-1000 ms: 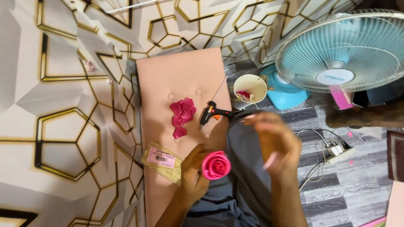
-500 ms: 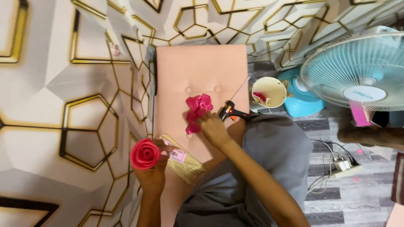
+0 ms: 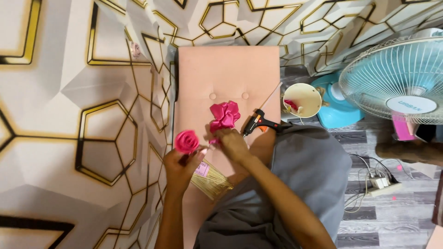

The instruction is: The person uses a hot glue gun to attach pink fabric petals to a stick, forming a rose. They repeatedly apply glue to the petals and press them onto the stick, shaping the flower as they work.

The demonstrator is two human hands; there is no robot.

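— What's changed in the last half-second?

— The left hand [image 3: 182,168], clamped on the stem of the pink ribbon rose [image 3: 187,141], has brought it in from the left edge of the pink padded stool [image 3: 228,69] toward frame centre. The right hand [image 3: 230,143] was on the heap of loose pink petals [image 3: 224,114]; now its fingers are pinched together on one just below the heap, close beside the rose. That looks like another petal going on.

— Any containers?

— A cream bowl [image 3: 302,100], upper right of centre, with a few pink scraps inside. A glue gun [image 3: 259,123] lies between it and the petals. A packet of thin sticks [image 3: 210,177] sits under the left hand.
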